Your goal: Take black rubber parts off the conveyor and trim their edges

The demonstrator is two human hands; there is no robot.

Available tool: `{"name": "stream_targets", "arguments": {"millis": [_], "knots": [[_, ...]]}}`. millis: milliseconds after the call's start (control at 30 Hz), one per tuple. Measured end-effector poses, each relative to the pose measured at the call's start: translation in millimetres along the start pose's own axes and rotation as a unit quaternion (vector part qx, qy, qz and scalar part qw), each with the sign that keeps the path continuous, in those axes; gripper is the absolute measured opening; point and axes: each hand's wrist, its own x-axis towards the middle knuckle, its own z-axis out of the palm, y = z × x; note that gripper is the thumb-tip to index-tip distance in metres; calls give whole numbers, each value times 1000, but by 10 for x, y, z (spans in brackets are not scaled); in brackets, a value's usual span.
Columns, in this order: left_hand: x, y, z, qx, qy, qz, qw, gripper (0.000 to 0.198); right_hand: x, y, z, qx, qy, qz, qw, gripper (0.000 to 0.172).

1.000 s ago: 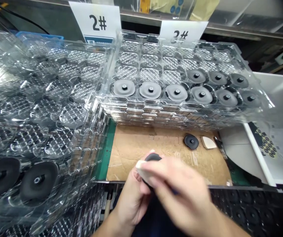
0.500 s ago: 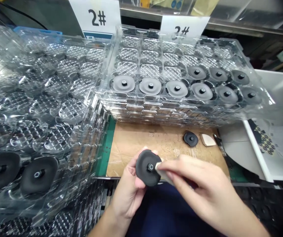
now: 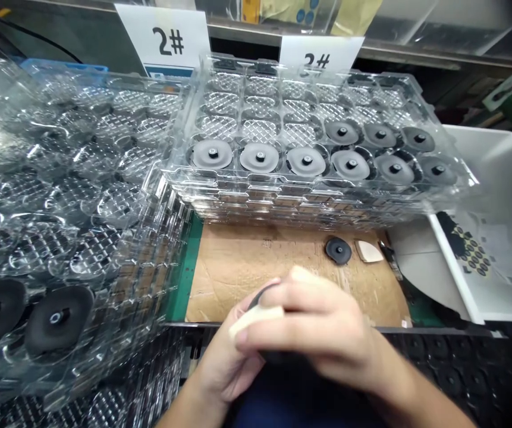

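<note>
Between the hands, a dark disc (image 3: 261, 295) has turned so that only its edge shows, its face no longer in view as it was a moment ago. The left hand (image 3: 222, 362) cradles it from below, and the right hand (image 3: 322, 327) pinches a pale pad (image 3: 256, 321) against it. Beyond the grip, another dark disc (image 3: 338, 250) lies on the cardboard (image 3: 247, 279).
</note>
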Motion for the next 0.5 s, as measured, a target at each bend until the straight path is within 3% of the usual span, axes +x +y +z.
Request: {"name": "stream_targets", "arguments": {"millis": [67,133,200,367,433,500], "knots": [[-7,2,-11,-22,-17,-3,1000,45,-67,146,-16,17,81,84,993,28],[-22,4,-37,-53,-36,-11,998,53,-200,326,14,-1,153,203,967,26],[-30,1,-74,-79,-46,-21,996,57,-398,491,136,-7,166,290,942,22],[37,-32,-131,-100,-24,-22,994,52,-908,724,644,19,109,336,935,19],[90,-45,-123,-104,1,-15,994,47,-990,730,694,24,107,348,931,18],[144,-64,-98,-103,30,-3,994,46,-964,667,580,25,126,363,923,19]]}}
